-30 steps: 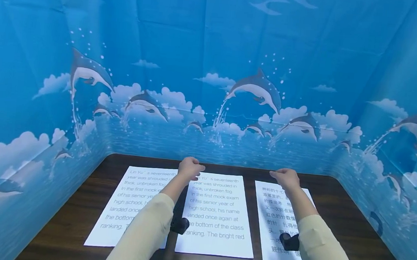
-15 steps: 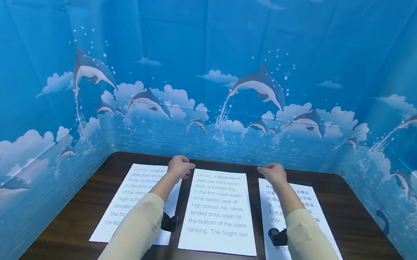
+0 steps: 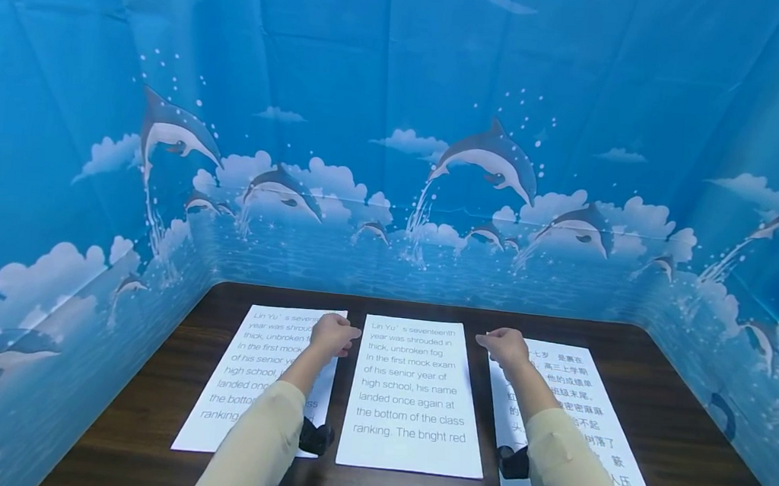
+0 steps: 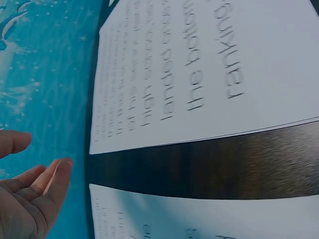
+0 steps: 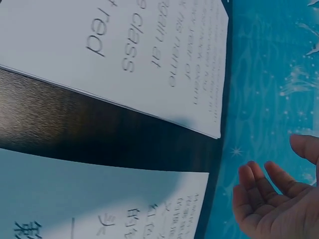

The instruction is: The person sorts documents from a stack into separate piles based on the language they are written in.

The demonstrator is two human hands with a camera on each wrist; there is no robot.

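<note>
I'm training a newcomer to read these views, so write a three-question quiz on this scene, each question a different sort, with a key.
1. Multiple choice: Which sheet is printed in Chinese? A) left B) middle C) right
2. True or false: The left hand and the right hand both hold nothing.
3. Short answer: Which animals are pictured on the blue backdrop?

Key:
1. C, the right sheet.
2. True; the wrist views show gaps between thumb and fingers with nothing in them.
3. Dolphins.
</note>
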